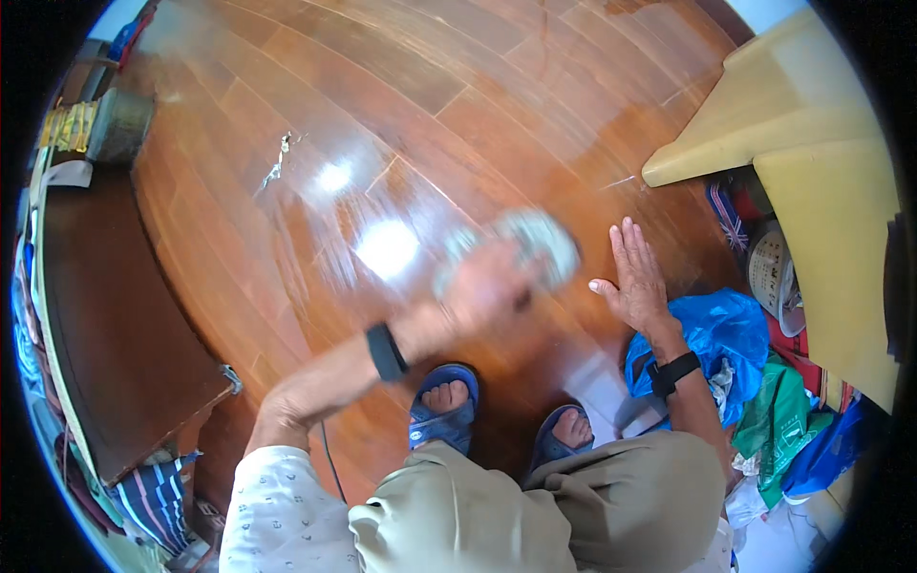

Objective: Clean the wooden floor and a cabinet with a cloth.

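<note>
My left hand (494, 283) is blurred and lies over a pale green-white cloth (548, 247) on the glossy wooden plank floor (473, 165). The cloth bunches out beyond the fingers on both sides; how the fingers grip its underside is hidden. To its right, my right hand (636, 283) is stretched flat with the thumb apart and nothing in it. It hovers over or rests on the floor, I cannot tell which. A blue plastic bag (723, 336) lies right beside that wrist. Both wrists wear black bands.
Yellow furniture (824, 215) stands at right, with a round white container (770, 268) and a green bag (777, 422) near it. A brown panel (122, 308) borders the left. Whitish marks (281, 163) show on the floor. My feet wear blue slippers (448, 401); a thin cord (329, 458) runs nearby.
</note>
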A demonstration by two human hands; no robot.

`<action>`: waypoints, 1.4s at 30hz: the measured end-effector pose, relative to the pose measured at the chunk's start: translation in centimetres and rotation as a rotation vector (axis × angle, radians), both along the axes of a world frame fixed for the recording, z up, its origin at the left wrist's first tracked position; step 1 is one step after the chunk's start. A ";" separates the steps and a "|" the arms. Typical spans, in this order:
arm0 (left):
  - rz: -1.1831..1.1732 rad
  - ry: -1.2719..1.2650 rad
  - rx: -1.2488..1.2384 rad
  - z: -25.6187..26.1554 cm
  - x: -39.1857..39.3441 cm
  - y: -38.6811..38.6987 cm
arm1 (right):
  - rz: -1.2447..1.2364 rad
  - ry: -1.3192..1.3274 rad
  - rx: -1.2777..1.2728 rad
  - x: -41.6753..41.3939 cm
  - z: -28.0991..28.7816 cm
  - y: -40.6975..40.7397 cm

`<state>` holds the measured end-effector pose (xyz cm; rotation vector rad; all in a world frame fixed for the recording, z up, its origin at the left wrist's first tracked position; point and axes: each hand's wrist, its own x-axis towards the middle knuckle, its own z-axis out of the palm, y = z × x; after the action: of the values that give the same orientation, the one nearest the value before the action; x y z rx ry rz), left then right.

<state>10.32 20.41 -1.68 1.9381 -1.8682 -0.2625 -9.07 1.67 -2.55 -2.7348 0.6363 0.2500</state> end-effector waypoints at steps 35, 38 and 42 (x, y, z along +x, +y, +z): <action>0.122 -0.282 0.028 -2.1 7.3 -11.9 | -0.370 0.136 0.050 -1.4 0.7 2.2; 0.335 -0.398 0.166 -0.3 13.9 -9.3 | -0.381 0.135 0.043 -1.2 1.2 2.3; 0.411 -0.300 0.162 0.2 11.7 -8.0 | -0.397 0.120 0.047 -1.1 0.5 2.3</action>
<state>22.02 12.38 -1.48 2.5331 -1.6015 0.0075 -10.15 3.94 -2.00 -2.4933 1.1685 0.3273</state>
